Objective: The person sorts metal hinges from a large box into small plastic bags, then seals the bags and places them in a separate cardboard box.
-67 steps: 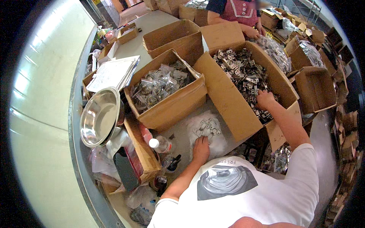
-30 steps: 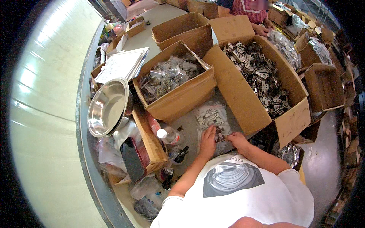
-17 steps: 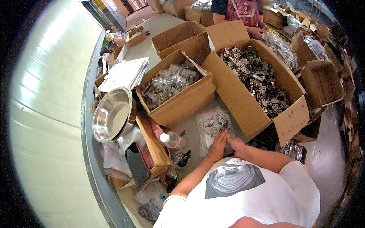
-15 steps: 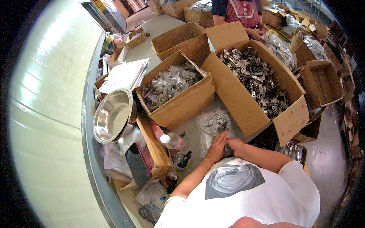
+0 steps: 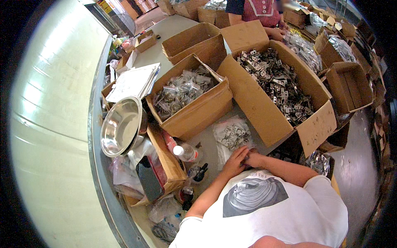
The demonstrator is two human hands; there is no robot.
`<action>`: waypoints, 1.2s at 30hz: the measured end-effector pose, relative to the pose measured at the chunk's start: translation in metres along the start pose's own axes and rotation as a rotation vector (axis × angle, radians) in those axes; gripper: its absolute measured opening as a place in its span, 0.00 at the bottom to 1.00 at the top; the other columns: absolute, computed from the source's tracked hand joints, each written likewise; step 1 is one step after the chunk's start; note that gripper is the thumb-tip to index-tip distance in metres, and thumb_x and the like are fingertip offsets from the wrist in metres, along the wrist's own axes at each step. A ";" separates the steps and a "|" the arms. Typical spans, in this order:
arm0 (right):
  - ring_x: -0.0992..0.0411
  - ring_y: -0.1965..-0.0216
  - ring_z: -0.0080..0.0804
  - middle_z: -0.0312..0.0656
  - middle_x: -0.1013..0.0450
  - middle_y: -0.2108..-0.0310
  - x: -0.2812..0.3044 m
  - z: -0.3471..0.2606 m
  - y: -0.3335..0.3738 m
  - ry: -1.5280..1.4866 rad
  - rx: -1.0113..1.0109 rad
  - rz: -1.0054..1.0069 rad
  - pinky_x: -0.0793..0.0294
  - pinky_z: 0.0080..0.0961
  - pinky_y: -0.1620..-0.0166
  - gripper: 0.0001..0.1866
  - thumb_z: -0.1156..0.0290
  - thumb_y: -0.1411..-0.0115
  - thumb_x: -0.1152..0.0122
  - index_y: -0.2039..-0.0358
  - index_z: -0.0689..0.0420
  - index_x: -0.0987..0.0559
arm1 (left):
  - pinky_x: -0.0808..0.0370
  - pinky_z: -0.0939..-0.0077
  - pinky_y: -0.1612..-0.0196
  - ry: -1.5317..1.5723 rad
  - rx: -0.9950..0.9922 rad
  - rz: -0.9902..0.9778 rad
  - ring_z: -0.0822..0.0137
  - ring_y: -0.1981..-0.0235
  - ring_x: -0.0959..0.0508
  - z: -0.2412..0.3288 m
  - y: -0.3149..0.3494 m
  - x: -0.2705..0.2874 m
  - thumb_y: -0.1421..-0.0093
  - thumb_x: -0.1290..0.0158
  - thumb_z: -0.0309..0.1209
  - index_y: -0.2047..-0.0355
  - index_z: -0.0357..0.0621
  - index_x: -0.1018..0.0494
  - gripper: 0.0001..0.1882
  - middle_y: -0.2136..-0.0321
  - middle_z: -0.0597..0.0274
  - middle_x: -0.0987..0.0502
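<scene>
My left hand (image 5: 235, 161) and my right hand (image 5: 254, 158) meet close in front of my shirt, at the near edge of the work surface. The left fingers are pressed together and bent toward the right hand, whose fingers are curled. Whatever lies between them is hidden by the hands. Just beyond my fingertips, small flat metal brackets (image 5: 236, 135) with holes lie on a stack of clear plastic bags (image 5: 221, 149).
A carton of loose metal brackets (image 5: 285, 89) stands far right, beside a carton of filled bags (image 5: 182, 93). At left are a steel bowl (image 5: 120, 126), papers (image 5: 134, 82) and a white-capped bottle (image 5: 188, 153). A person in a checked apron (image 5: 260, 10) works across the table.
My hands have drawn slightly lower and closer together, and the left fingers are more bent. The view has shifted a little.
</scene>
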State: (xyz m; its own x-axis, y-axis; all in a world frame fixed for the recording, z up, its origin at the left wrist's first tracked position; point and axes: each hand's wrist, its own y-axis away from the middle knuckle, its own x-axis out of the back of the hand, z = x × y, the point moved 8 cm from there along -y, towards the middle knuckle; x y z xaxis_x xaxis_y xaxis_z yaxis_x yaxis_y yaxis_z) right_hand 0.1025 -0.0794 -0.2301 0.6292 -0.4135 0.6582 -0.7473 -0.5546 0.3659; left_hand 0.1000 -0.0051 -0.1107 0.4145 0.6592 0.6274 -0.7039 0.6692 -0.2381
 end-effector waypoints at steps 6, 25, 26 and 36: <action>0.35 0.47 0.50 0.54 0.33 0.49 0.073 -0.037 0.068 -0.155 -0.369 -0.037 0.36 0.36 0.45 0.27 0.62 0.47 0.42 0.46 0.54 0.30 | 0.30 0.65 0.48 -0.222 0.035 0.093 0.53 0.50 0.29 -0.041 0.040 0.000 0.54 0.44 0.22 0.56 0.40 0.28 0.21 0.52 0.53 0.28; 0.35 0.53 0.36 0.37 0.32 0.56 0.232 -0.192 0.099 0.148 0.423 0.941 0.43 0.39 0.51 0.06 0.67 0.53 0.37 0.74 0.50 0.24 | 0.30 0.77 0.72 0.093 -0.171 0.686 0.66 0.75 0.27 0.083 -0.035 0.168 0.54 0.43 0.19 0.76 0.36 0.26 0.04 0.78 0.59 0.27; 0.35 0.54 0.35 0.36 0.32 0.57 0.235 -0.198 0.104 0.140 0.453 0.936 0.43 0.38 0.51 0.07 0.67 0.54 0.36 0.74 0.50 0.24 | 0.30 0.77 0.72 0.095 -0.167 0.683 0.66 0.75 0.27 0.087 -0.034 0.171 0.54 0.43 0.19 0.76 0.36 0.26 0.04 0.78 0.59 0.27; 0.38 0.51 0.37 0.38 0.37 0.57 0.221 -0.210 0.134 0.144 0.482 0.726 0.46 0.40 0.50 0.09 0.71 0.57 0.35 0.74 0.50 0.26 | 0.31 0.77 0.73 0.313 -0.198 0.505 0.68 0.76 0.28 0.112 -0.028 0.155 0.57 0.43 0.20 0.79 0.37 0.27 0.04 0.78 0.60 0.27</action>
State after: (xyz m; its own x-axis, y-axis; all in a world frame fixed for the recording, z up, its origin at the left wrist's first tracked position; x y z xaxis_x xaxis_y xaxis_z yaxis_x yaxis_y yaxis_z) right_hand 0.0970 -0.0940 0.1025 -0.0232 -0.7049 0.7089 -0.7603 -0.4480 -0.4703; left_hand 0.1195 0.0398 0.0762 0.2293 0.9598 0.1620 -0.7494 0.2802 -0.5999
